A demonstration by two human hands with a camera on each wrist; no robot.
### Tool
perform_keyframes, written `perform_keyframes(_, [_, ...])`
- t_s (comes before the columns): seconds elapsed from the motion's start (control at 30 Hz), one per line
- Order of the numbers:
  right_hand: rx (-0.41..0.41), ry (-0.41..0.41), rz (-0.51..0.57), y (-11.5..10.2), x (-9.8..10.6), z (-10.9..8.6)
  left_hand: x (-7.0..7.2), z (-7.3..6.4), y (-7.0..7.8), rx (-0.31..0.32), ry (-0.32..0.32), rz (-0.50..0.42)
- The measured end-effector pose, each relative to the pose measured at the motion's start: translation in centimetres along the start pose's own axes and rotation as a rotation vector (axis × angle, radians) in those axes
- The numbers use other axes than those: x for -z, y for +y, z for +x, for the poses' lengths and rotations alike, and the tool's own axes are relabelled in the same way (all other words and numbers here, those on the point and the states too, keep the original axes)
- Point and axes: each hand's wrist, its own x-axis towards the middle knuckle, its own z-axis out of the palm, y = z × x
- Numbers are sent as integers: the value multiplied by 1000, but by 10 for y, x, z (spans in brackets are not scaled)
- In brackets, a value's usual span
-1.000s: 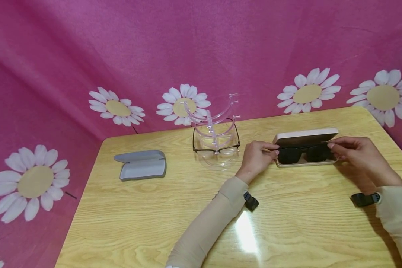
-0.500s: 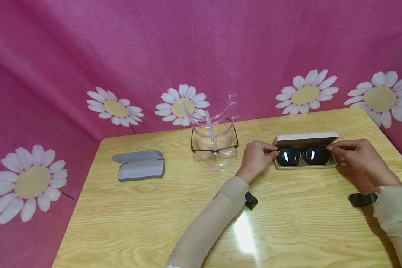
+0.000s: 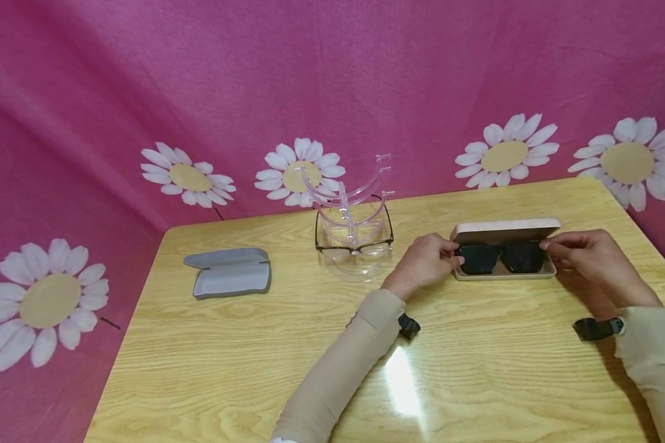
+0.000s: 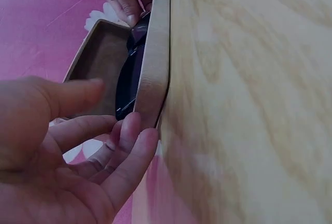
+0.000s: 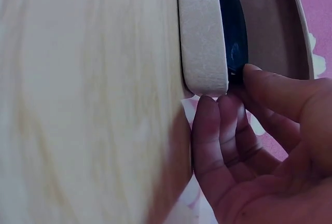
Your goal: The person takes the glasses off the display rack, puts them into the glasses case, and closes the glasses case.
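Dark-lensed sunglasses (image 3: 523, 257) lie in the bottom half of a beige hard glasses case (image 3: 504, 277), whose lid (image 3: 507, 229) stands raised behind them. At the case's right end my right hand (image 3: 593, 255) pinches the corner of the sunglasses, thumb on the front; its other fingers sit at the case's end wall in the right wrist view. My left hand (image 3: 427, 261) is at the opposite end. In the left wrist view its thumb (image 4: 78, 97) is raised off the sunglasses, while the fingertips touch the left end of the case (image 4: 155, 53).
Left of my left hand stands a clear plastic display rack (image 3: 346, 209) with black-framed glasses (image 3: 357, 250) on it. A grey glasses case (image 3: 233, 280) lies open farther left on the wooden table (image 3: 227, 369). A pink flowered cloth (image 3: 366, 74) hangs behind.
The sunglasses have tipped and settled lower in the case; glare crossed their lenses half a second ago and is gone. My left thumb has come away from them. My right hand has barely moved.
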Motion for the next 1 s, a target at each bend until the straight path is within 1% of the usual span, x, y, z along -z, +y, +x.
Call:
perform_keyframes(0.07, [-9, 5, 4, 0, 0, 0, 1, -1, 1, -1, -27, 10])
perform_keyframes(0.17, [-21, 5, 7, 1, -1, 1, 4, -3, 3, -10, -58, 49])
perform_keyframes(0.27, [-20, 12, -19, 1, -2, 1, 6, -6, 5, -32, -76, 92])
perform_keyframes(0.37, [-9, 19, -27, 1, -2, 1, 6, -7, 5, -48, -88, 110])
perform_keyframes(0.57, [8, 42, -30, 3, -3, 2, 5, -6, 4, -49, -102, 133])
perform_keyframes(0.9, [16, 65, -44, 5, -6, 6, 4, -7, 2, -99, -114, 192])
perform_keyframes(1.0, [10, 59, -46, 5, -6, 6, 4, -7, 1, -102, -113, 181])
